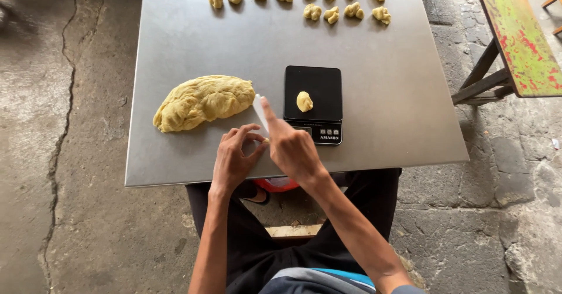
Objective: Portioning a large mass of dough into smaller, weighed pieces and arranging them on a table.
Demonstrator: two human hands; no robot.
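Gripping is done by the right hand (295, 150), which is closed around a white scraper (260, 112); the blade is seen projecting up and away from the knuckles, slanted slightly to the left. The left hand (233, 162) is held just beside it, fingers half curled and spread, with the fingertips (257, 137) brought to a small yellow crumb of dough near the right hand's thumb; whether the crumb is actually pinched cannot be told.

The large dough mass (202, 101) is located up and to the left of both hands, near the scraper's tip but apart from it. Its long axis is laid from lower left to upper right, with the blunt upper end pointed toward the scraper blade. The left hand is judged the nearer of the two to the mass, while the blade is the closest tool edge.

To the right of the blade, a black scale (313, 103) is set, with one small dough piece (304, 101) centred on its platform. Two rows of portioned dough pieces (310, 0) are arranged along the far edge of the steel table (386, 95).
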